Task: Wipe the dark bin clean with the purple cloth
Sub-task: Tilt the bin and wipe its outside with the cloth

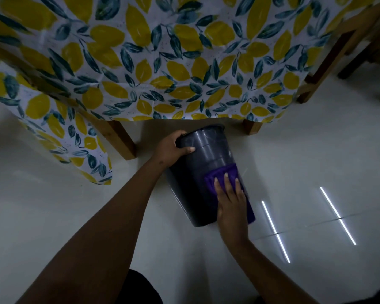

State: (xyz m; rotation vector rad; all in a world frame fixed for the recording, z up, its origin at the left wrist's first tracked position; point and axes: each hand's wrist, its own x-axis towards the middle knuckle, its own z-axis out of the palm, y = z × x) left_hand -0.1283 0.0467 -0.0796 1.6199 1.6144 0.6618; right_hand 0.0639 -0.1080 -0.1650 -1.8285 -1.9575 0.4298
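Your left hand (171,148) gripped the dark bin (203,172) at its rim, bin tipped over on the floor (75,216). Right hand (230,205) pressed the purple cloth (219,174) flat against its side.

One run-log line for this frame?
left hand: grips bin rim | right hand: presses purple cloth on bin wall | phase: wiping

Both bare arms reach forward. The left hand (172,148) curls in a grip, thumb over the top, ahead of the right hand (229,199), which lies flat, fingers apparently together, pressing down.
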